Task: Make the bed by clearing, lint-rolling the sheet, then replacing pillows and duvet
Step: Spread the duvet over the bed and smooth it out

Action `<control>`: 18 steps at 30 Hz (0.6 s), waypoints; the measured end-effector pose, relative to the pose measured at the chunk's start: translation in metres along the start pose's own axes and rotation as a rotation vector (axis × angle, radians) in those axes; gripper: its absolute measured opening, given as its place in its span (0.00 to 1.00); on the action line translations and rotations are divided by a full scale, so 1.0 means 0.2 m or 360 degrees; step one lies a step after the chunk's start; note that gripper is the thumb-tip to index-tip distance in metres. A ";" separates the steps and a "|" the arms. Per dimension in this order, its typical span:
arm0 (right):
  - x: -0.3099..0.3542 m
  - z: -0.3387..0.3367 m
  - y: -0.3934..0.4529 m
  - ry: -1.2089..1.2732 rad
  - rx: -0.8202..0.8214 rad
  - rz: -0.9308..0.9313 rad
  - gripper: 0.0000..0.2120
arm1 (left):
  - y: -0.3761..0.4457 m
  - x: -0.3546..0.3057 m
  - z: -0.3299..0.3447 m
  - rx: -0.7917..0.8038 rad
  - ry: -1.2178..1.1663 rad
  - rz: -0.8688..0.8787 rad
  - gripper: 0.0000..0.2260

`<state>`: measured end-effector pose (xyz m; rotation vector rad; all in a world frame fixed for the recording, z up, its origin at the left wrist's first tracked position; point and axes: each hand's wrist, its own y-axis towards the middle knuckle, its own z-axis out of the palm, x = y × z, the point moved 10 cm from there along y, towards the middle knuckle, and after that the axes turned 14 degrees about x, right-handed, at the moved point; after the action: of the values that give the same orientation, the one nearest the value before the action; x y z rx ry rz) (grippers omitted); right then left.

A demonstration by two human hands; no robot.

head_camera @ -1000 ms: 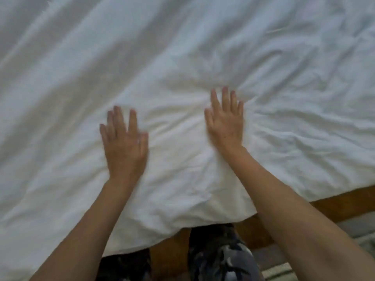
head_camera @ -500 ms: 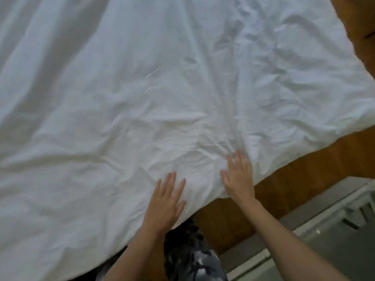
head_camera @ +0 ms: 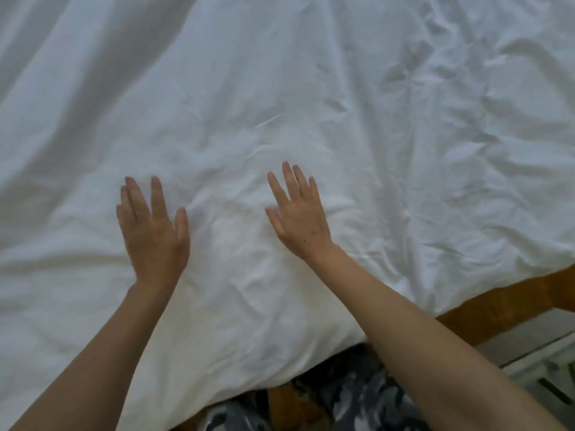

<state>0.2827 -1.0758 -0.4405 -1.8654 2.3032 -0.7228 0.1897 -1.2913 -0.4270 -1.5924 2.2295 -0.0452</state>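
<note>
- Under both palms I see the white duvet [head_camera: 311, 98], spread wide and wrinkled, running far ahead of the fingertips and out past both wrists.
- Left hand [head_camera: 152, 231]: flat, palm down on the fabric, fingers straight and close together, thumb out toward the right hand. It holds nothing.
- Right hand [head_camera: 298, 219]: also flat, palm down, fingers straight and slightly fanned, thumb pointing toward the left hand. It holds nothing.
- I note the two hands lie side by side, apart, with a strip of creased cloth between the thumbs; the right reaches a little further forward.
- Behind the wrists the duvet's near edge hangs over; below the right forearm I see a wooden bed frame [head_camera: 485, 309], orange-brown.
- Between the forearms, below the hem: patterned trousers [head_camera: 348, 396], grey, black and white.
- Right of the right forearm, beyond the frame, a pale floor strip [head_camera: 529, 334]; detail there is too blurred for me to read.
</note>
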 end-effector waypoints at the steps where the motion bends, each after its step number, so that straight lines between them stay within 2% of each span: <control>1: 0.04 -0.02 0.06 -0.0009 -0.0014 -0.0009 0.28 | 0.03 0.06 -0.05 -0.0044 0.0002 -0.0047 0.27; 4: 0.10 -0.09 0.23 -0.0073 -0.0052 -0.0020 0.29 | 0.21 0.41 -0.04 -0.0085 -0.0180 -0.0347 0.27; 6: 0.03 -0.10 0.34 -0.0133 -0.0032 -0.0022 0.30 | 0.36 0.66 0.08 -0.0071 -0.0269 -0.0554 0.29; 7: -0.05 -0.10 0.39 -0.0152 -0.0017 -0.0024 0.30 | 0.39 0.67 0.11 -0.0120 -0.0244 -0.0581 0.30; 8: -0.16 -0.09 0.42 -0.0148 -0.0013 -0.0028 0.30 | 0.40 0.54 0.15 -0.0174 -0.0228 -0.0512 0.30; 10: -0.46 -0.07 0.42 -0.0105 -0.0085 -0.0058 0.29 | 0.33 0.02 0.30 -0.0118 -0.0155 -0.0419 0.26; 13: -1.15 -0.12 0.27 -0.0066 -0.0230 -0.0060 0.29 | 0.19 -0.94 0.58 -0.0126 -0.0045 -0.0181 0.28; 15: -1.75 -0.19 0.10 -0.0085 -0.0286 0.0043 0.29 | 0.16 -1.58 0.86 -0.0061 0.0030 0.0004 0.29; 18: -2.77 -0.27 -0.31 -0.0155 -0.0149 0.0416 0.30 | 0.09 -2.68 1.23 0.0123 0.0059 0.0446 0.29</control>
<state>0.4564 -0.5460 -0.4889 -1.5506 2.4901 -0.4878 0.4028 -0.7449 -0.4973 -1.2371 2.4266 -0.0819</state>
